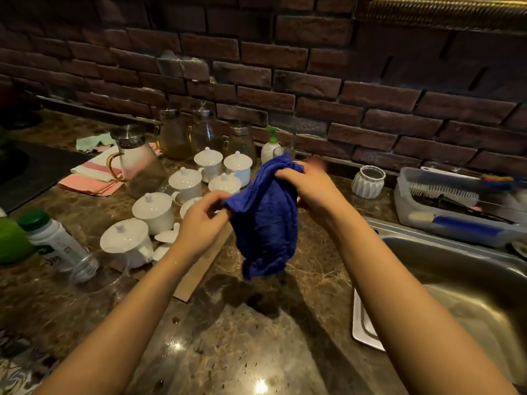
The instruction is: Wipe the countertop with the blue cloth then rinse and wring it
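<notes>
Dim, warm indoor light. Source overhead: small specular glints on glossy table point(242, 352) near bottom edge. Dark shadow patch on table under blue cloth point(265, 220). Brick wall point(285, 67) mostly murky, top corners near black. Wide-angle bend at edges. Slight motion blur on right hand point(310, 183) fingertips; overall soft, compressed detail.

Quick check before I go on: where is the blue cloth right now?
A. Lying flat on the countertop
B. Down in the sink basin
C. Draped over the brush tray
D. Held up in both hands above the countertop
D. The left hand and the right hand both grip the blue cloth, which hangs clear above the countertop, to the left of the sink.
</notes>
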